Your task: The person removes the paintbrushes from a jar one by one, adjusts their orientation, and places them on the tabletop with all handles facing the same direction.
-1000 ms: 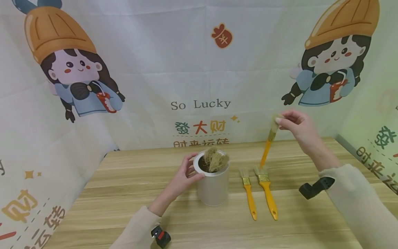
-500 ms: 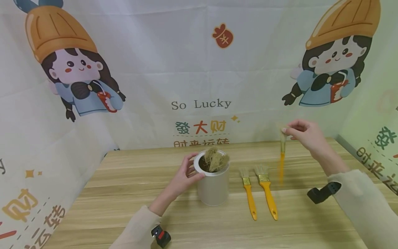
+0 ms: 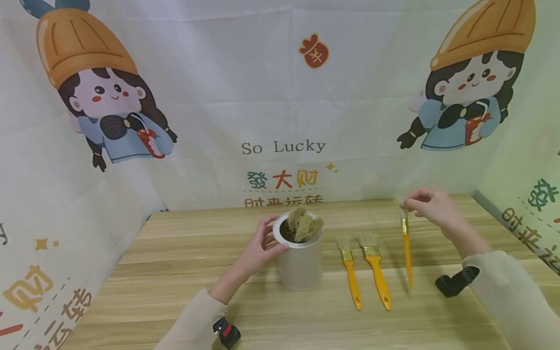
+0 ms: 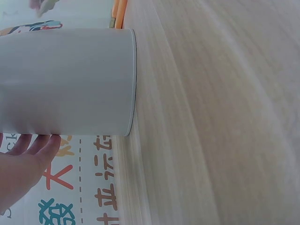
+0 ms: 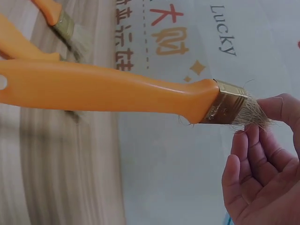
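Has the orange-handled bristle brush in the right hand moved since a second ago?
Yes: in the head view, the held brush has moved downward and rightward, away from the printed black So Lucky lettering.

Orange-hdl brush, pale bristles up, R of lt-grey cyl. can, upright

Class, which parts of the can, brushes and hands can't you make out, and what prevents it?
Whatever lies beneath the fibre clump in the can: head view, hidden by the clump.
Can, top rim: left wrist view, cut off by the left edge.
Held brush, handle end: right wrist view, cut off by the left edge.
Right hand: left wrist view, blurred and cut off by the top edge.
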A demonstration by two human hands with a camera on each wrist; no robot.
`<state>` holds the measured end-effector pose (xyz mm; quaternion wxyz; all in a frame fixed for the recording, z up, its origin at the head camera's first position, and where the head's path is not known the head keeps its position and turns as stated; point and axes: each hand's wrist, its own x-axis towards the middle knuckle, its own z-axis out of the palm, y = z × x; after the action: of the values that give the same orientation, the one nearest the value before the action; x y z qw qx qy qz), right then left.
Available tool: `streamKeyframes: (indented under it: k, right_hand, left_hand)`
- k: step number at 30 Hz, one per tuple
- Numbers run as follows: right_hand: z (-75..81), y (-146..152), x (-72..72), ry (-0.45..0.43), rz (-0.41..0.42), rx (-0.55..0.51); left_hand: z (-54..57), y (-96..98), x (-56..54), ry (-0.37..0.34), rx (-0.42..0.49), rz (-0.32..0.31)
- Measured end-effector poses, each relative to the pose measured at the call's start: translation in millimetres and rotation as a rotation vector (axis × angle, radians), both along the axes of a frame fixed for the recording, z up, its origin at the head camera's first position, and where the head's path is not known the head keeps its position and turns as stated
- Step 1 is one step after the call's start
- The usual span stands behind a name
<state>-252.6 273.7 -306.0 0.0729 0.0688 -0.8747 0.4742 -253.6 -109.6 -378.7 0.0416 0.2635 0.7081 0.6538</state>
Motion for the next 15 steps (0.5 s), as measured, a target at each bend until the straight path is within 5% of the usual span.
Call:
streamKeyframes:
  k: [15]
  right_hand:
    - [-37.7,2.5,-4.3,-0.105,0.020,0.014]
  left_hand:
    - [3.4,0.2,2.5,-0.002,-0.013,0.002]
